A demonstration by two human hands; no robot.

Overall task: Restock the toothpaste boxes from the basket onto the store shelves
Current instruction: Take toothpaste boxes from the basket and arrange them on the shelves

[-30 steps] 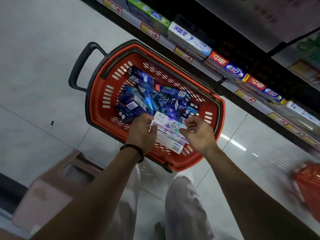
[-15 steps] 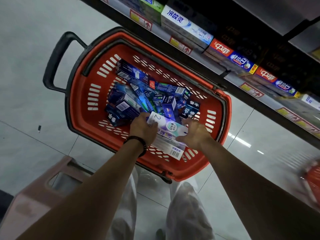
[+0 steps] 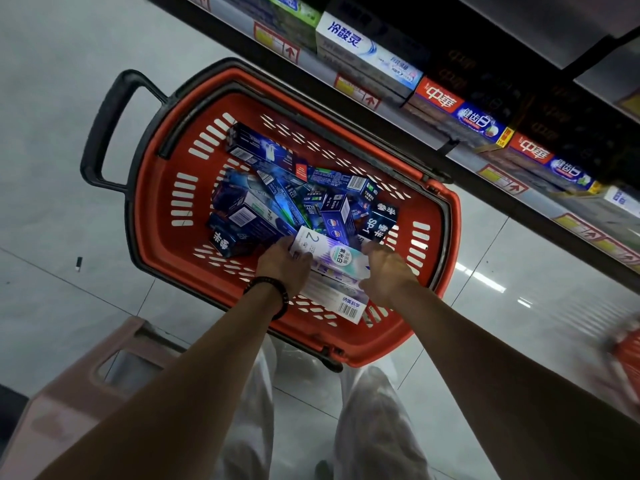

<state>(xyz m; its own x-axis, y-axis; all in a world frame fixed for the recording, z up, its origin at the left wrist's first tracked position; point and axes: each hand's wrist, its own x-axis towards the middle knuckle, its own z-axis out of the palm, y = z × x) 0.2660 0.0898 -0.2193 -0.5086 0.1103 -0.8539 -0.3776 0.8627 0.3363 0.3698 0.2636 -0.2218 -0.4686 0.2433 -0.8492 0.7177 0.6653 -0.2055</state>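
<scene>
A red shopping basket (image 3: 156, 202) with a black handle stands on the floor below the shelf. Several dark blue toothpaste boxes (image 3: 277, 199) lie jumbled inside it. On top, near the front, lies a white toothpaste box (image 3: 332, 258) marked "2", with a second white box (image 3: 341, 303) under it. My left hand (image 3: 282, 265) grips the left end of the white box. My right hand (image 3: 388, 268) holds its right end, fingers curled over the edge. The store shelf (image 3: 391, 116) runs along the upper right, lined with toothpaste boxes (image 3: 460, 112).
A pink plastic stool (image 3: 79, 393) stands at the lower left beside my legs. Another red basket (image 3: 627, 355) shows blurred at the right edge. Price tags (image 3: 356, 90) line the shelf lip. The grey tiled floor (image 3: 52, 133) stretches to the left.
The view has moved closer to the basket. Both hands have reached deeper in and closed round the ends of the white box.
</scene>
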